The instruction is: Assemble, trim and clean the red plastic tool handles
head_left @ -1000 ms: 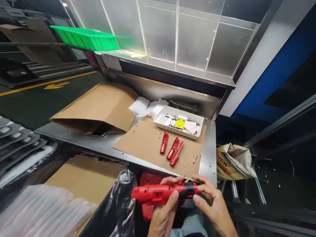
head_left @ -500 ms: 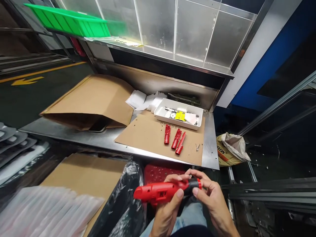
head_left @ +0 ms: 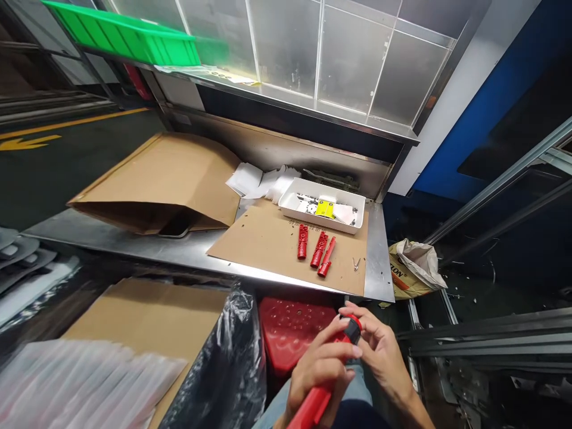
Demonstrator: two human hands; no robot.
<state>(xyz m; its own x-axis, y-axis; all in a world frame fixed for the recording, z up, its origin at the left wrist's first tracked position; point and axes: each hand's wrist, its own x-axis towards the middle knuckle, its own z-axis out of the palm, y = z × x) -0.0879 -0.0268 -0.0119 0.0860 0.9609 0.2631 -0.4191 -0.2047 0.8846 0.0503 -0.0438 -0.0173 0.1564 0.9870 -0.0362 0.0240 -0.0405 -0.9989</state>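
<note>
Main change: the red tool point(head_left: 313, 407) was held crosswise, side face up; now it's swung lengthwise, black collar point(head_left: 354, 331) pointing away, red body running down toward the lap. Side cutout no longer visible, mostly behind fingers.

Left hand point(head_left: 317, 370) re-gripped too: thumb was along the side, now the back of the hand faces up and the fingers wrap over the body. Closed firmly, by the look of it. Right hand point(head_left: 379, 347) is still at the collar end, fingers curled narrow around it; exact thumb contact partly hidden.

Tool is in both hands, in the air near the bench's front edge, above the lap. For the work in hand, it reads as attention on the collar end: left steadies, right handles the collar. Can't tell whether the collar is turned or seated.

Bench side unchanged: three red parts point(head_left: 302, 241) on the cardboard point(head_left: 263, 244), metal clip point(head_left: 356, 264) to their right, white tray point(head_left: 319, 223) behind them with a yellow card point(head_left: 325, 209) inside. Neither hand touches those.
</note>
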